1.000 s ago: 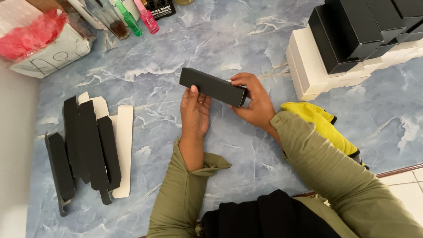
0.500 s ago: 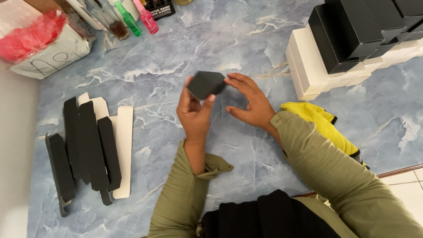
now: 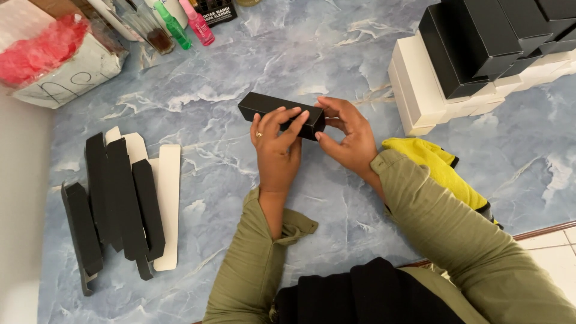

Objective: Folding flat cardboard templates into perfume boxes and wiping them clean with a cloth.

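- The left hand (image 3: 277, 150) lays its fingers over the long black box (image 3: 281, 114) and clamps it from above; the right hand (image 3: 348, 135) pinches the box's right end between thumb and fingertips.
- The box lies level above the blue marbled table (image 3: 240, 60), between both hands.
- Half a second ago it stood end-on in the left hand alone (right hand open beside it); now it is turned lengthwise, so the end seems under work.
- The flat black and white blanks (image 3: 120, 198) at left and the stacked boxes (image 3: 468, 54) at upper right are unmoved.
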